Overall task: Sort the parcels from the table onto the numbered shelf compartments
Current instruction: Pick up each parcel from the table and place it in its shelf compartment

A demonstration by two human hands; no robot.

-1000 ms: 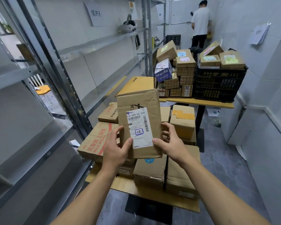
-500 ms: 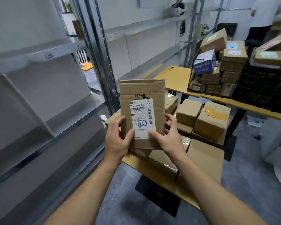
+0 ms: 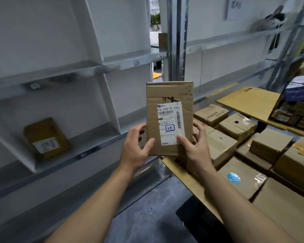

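Floor (image 3: 144,216): grey, at the bottom centre between the two bare forearms.
Left hand (image 3: 135,148): grips the lower left edge of the parcel, thumb on its front face, fingers curled behind it.
Right hand (image 3: 197,146): grips the lower right edge, thumb pressed on the bottom of the label, fingers wrapped behind.
Parcel (image 3: 168,116): a flat brown carton held upright in mid-air at the centre of the frame, off the table, in front of the shelf.
Label (image 3: 171,123): white, on the carton's front, with barcodes and a handwritten "2-2" in a blue box.
Table (image 3: 191,185): lower right, its edge just below the hands, crowded with brown boxes (image 3: 263,155) packed side by side, one bearing a blue sticker (image 3: 233,178).
Shelf (image 3: 88,151): fills the left half, split by a slanted white divider (image 3: 111,106); tags on its ledges are too blurred to read.
Shelved parcel (image 3: 46,137): small and brown, lying in the compartment at middle left.
Cardboard sheet (image 3: 247,100): flat, upper right, beside a blurred basket (image 3: 295,109) of boxes.
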